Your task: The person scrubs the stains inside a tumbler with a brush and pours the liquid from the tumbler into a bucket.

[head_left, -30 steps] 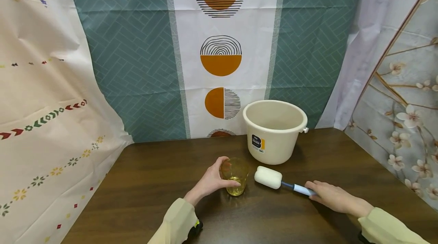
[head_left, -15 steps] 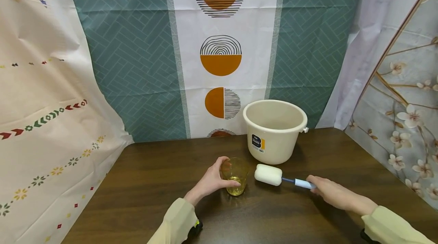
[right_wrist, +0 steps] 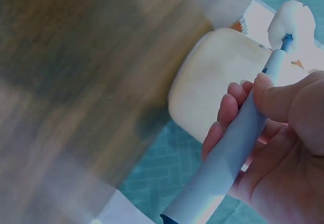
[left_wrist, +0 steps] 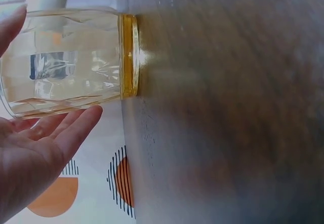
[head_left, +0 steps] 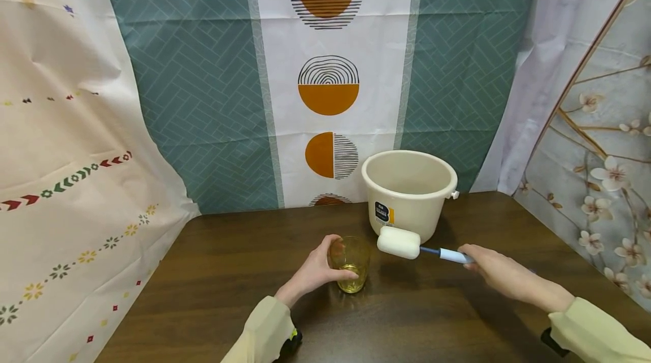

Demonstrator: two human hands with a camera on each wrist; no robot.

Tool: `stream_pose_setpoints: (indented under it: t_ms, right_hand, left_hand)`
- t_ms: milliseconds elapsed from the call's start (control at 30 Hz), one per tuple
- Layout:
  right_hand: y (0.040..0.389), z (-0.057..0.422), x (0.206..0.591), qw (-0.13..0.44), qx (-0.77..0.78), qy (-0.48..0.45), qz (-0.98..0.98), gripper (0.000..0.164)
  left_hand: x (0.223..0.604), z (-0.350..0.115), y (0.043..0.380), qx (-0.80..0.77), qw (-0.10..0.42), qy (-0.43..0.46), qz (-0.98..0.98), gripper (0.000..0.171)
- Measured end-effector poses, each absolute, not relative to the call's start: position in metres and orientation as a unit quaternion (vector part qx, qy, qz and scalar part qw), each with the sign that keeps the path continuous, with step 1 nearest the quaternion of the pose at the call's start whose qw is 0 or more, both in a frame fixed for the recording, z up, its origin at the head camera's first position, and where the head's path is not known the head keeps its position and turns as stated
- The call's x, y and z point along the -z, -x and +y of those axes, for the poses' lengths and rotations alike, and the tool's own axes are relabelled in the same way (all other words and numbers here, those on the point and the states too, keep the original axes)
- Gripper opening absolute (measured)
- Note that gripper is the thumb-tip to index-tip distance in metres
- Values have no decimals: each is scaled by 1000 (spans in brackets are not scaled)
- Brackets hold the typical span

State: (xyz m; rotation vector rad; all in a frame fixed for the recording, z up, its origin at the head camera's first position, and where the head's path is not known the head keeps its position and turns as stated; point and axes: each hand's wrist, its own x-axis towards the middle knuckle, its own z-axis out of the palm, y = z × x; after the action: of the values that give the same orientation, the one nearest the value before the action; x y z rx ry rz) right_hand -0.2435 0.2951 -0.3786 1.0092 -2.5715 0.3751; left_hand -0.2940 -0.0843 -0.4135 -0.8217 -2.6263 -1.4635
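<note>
A yellow-tinted clear glass (head_left: 352,264) stands upright on the dark wooden table. My left hand (head_left: 321,268) grips it from the left, thumb in front and fingers behind; the left wrist view shows the base of the glass (left_wrist: 129,56) on the tabletop. In my right hand (head_left: 500,272) is a sponge cup brush, its light blue handle (right_wrist: 223,153) held between thumb and curled fingers. The brush's white sponge head (head_left: 399,242) points left, raised above the table, to the right of the glass and overlapping the bucket's lower front in the head view.
A cream bucket (head_left: 411,204) with a label on its side stands at the back right of the table (head_left: 229,278). Patterned cloths hang behind the table (head_left: 203,97) and along both sides.
My right hand has lifted the sponge brush off the table, and its head has risen toward the bucket. The left hand and the glass have stayed in place.
</note>
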Motion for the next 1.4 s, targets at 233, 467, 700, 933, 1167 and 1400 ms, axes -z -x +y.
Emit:
stream_pose_setpoints:
  t_ms: [233,467,700,933,1167,1400]
  right_hand:
    - [242,288,364,153,-126,-328,-924,27]
    - [240,283,352,182,-118,-330,-919,28]
    - [242,274,335,177,-108,-322,-924,26]
    - [247,265,322,201,-90,-336,-916,25]
    - [253,259,314,232,-78,-367,-897,28]
    - [257,251,305,249,-55,-397,-882,30]
  left_hand:
    - [417,-85,293,478,-1,257,-840,79]
    - [419,-83,293,472,7,261,-842,80]
    - [417,-84,292,471,8,262,-842,80]
    - [413,-85,293,468,7,259,-845,81]
    - [412,-85,293,466,8,259,-846,82]
    - [411,-85,292,469,3,257,-845,82]
